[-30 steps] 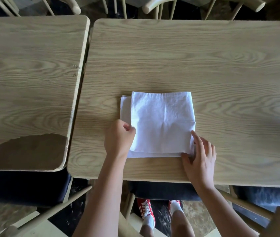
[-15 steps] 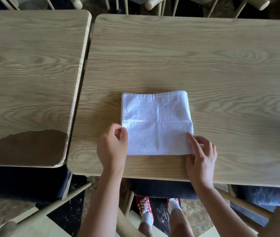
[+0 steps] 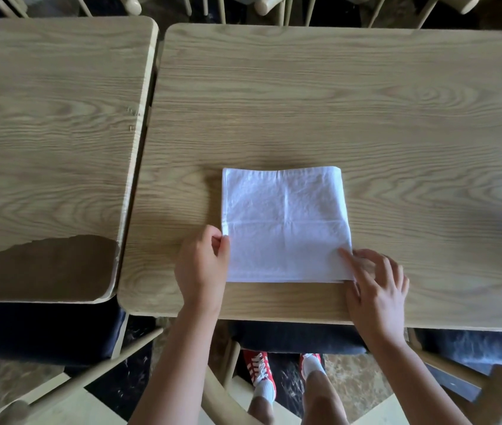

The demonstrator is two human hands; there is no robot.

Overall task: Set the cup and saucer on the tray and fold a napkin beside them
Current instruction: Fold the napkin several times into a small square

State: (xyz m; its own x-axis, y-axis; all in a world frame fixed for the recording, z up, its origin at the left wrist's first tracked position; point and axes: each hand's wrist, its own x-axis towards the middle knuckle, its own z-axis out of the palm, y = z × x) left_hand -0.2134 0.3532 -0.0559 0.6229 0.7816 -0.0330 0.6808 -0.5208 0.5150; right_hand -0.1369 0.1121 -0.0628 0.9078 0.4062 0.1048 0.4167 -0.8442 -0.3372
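White cloth napkin (image 3: 285, 225) lies folded square near the counter (image 3: 335, 96) front edge; left hand (image 3: 202, 265) fingers pinch its left edge, right hand (image 3: 375, 286) fingers press the near-right corner flat, apparently aligning layers.

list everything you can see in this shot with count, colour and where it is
folded white cloth napkin: one, white, lying flat near the front edge of the right table
light wood-grain right table: one, pale oak, fills the centre and right
light wood-grain left table: one, pale oak, left side, with a brown patch where the surface is torn off at its near corner
pale wooden chairs: several, cream, along the far edge and near corners, with dark seats
cup, saucer, tray: none in view
red and white shoes: two, below the table edge
left hand: one, pinching the napkin's left edge
right hand: one, fingers spread on the napkin's near right corner
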